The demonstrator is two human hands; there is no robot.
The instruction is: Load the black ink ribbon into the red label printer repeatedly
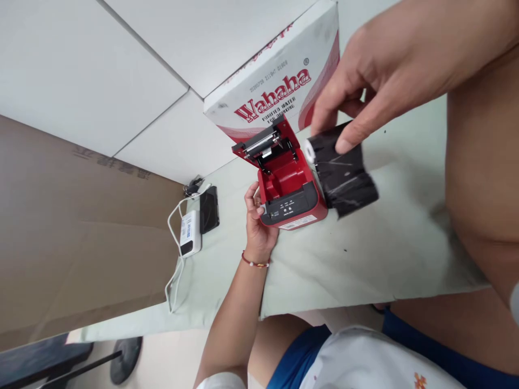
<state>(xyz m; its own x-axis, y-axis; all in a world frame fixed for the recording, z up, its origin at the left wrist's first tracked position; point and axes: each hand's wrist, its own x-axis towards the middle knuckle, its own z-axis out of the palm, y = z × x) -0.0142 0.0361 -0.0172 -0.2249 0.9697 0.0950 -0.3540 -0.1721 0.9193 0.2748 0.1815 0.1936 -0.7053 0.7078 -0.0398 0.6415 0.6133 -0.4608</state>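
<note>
The roll pinched in the right hand points its core toward the open printer the left hand grips

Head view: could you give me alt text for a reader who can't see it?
A right hand holds a black roll with a white core beside an open red-and-black printer, which the left hand grips at its side. Behind stands a Wahaha water carton; a white power bank lies on pale green cloth.
</note>
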